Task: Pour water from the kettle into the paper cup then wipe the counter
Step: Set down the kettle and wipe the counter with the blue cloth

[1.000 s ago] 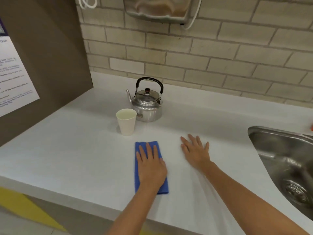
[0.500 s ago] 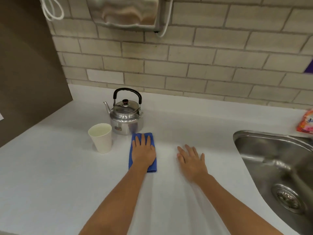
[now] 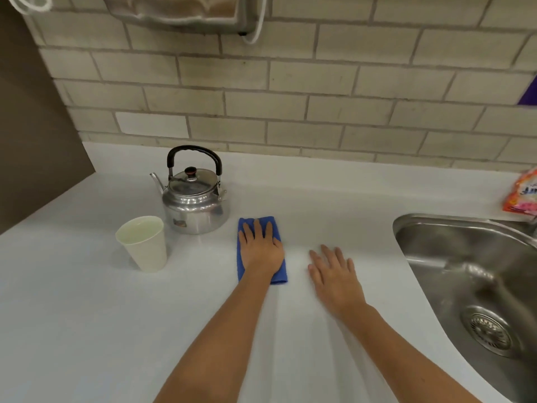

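A steel kettle (image 3: pixel 193 207) with a black handle stands upright at the back left of the white counter (image 3: pixel 87 315). Just front-left of it stands a white paper cup (image 3: pixel 145 248) holding water. A folded blue cloth (image 3: pixel 279 271) lies on the counter right of the kettle. My left hand (image 3: pixel 261 248) presses flat on the cloth, fingers pointing at the wall. My right hand (image 3: pixel 334 274) lies flat on the bare counter beside it, fingers spread, holding nothing.
A steel sink (image 3: pixel 465 271) with a drain is sunk into the counter at the right. An orange-pink packet (image 3: pixel 523 193) lies behind it by the brick wall. A metal dispenser (image 3: pixel 180 10) hangs on the wall above. A brown panel (image 3: pixel 35 126) bounds the left side.
My left hand has pushed the blue cloth away from the counter's front edge, up to the kettle's right side. My right hand stays flat beside it. The view has shifted right.
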The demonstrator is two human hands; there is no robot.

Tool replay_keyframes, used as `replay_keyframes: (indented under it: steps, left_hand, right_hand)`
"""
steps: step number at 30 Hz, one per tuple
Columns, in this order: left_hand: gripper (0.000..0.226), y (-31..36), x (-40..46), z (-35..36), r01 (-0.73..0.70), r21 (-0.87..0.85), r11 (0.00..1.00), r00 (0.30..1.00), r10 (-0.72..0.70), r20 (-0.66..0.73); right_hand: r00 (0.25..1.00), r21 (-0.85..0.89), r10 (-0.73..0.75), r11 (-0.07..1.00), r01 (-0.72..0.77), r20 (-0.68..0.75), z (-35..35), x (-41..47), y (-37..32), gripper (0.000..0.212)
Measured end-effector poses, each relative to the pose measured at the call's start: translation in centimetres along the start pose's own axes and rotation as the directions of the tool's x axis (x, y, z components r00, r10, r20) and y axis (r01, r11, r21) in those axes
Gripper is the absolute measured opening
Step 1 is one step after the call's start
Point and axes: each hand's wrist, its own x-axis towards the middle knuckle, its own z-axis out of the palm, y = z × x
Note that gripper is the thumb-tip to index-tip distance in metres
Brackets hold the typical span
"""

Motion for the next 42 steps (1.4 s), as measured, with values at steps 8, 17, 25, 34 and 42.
replay_keyframes:
  steps: [8,17,25,34,42]
  left_hand:
    - [0.052,0.4,-6.5,0.9,-0.087,-0.061,0.994,0.995,0.084,-0.06]
    - [0.05,-13.6,-16.7,-2.8,-0.007,-0.104,0.995,0.996,-0.003,-0.093]
    - [0.053,-17.8,-18.7,-4.4,0.249,-0.003,0.969,0.958,-0.246,-0.147]
    - [0.051,-21.2,-18.2,-4.8,0.092,-0.059,0.994,0.987,-0.099,-0.125]
    - [0.051,-36.8,-9.4,-10.0,0.394,-0.014,0.919,0.913,-0.393,-0.107]
  right_hand:
    - [0.993,0.07,0.059,0.996,-0.053,-0.101,-0.5,0.8,-3.6,0.043]
    - [0.975,0.148,-0.219,0.966,0.212,0.034,2.6,0.1,-14.2,0.044]
    - [0.974,0.15,-0.223,0.965,0.214,0.045,3.1,-1.3,-17.4,0.044]
    - [0.987,0.125,-0.157,0.98,0.152,0.028,3.0,-1.4,-19.0,0.043]
    - [0.998,0.147,-0.06,0.988,0.054,0.037,3.8,-0.1,-20.5,0.044]
